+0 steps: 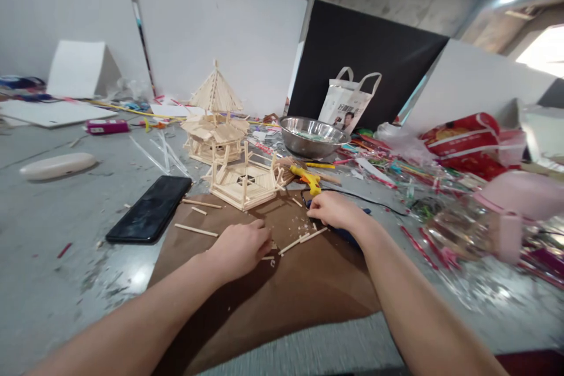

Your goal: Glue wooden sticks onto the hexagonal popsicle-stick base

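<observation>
My left hand (240, 247) rests knuckles-up on a brown cardboard sheet (282, 299), fingers curled at some small wooden sticks (304, 239); what it pinches is hidden. My right hand (332, 210) lies palm-down with bent fingers at the sheet's far right edge, just below a yellow glue gun (308, 179). A small wooden stick platform (244, 179) stands at the sheet's far edge. Behind it rises a wooden pavilion model (215, 117) with a pointed roof. Loose sticks (196, 229) lie on the sheet to the left.
A black phone (151, 210) lies left of the cardboard. A steel bowl (314, 136) and a paper bag (348, 103) stand behind. Coloured sticks, red packaging (471, 141) and plastic wrap clutter the right. A white oval case (57, 165) sits far left.
</observation>
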Demonstrator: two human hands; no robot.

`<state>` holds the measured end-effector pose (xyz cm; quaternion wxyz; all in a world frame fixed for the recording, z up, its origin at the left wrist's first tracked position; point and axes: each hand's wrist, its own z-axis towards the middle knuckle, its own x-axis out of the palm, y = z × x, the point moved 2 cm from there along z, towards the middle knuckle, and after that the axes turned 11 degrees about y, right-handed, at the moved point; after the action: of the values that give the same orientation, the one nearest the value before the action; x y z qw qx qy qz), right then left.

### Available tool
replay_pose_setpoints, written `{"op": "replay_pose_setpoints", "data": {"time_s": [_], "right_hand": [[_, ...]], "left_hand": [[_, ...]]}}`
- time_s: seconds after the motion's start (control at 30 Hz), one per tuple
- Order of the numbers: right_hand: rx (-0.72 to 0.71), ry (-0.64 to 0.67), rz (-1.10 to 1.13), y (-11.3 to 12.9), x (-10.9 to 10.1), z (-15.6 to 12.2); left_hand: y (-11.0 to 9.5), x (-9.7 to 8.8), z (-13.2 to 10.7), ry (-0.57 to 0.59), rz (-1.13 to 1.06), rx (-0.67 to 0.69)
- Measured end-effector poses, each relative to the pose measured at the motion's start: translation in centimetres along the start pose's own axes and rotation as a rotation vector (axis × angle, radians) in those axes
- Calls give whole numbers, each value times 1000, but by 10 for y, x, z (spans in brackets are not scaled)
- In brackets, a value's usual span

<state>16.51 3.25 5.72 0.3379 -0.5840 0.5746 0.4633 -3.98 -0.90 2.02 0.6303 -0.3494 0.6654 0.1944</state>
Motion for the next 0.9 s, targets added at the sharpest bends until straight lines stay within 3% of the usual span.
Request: {"op": "replay_pose_setpoints", "data": {"time_s": [0.07, 0.27, 0.4, 0.67, 0.8, 0.9], "right_hand": [[19, -35, -67, 0, 0, -2], [43, -299, -316, 17, 8, 5], [20, -278, -461, 30, 19, 18], [-16, -258, -455, 38, 21, 21], [-57, -271, -384, 42, 18, -1], [-209, -196, -275, 49, 20, -17]], "left_hand": [[0, 0, 0, 1, 3, 12], [0, 2, 0, 0, 9, 56], [1, 2, 1, 15, -8, 51], [-1, 2, 2, 11, -63, 26], [0, 2, 3, -128, -189, -48], [2, 1, 2, -252, -261, -90]]}}
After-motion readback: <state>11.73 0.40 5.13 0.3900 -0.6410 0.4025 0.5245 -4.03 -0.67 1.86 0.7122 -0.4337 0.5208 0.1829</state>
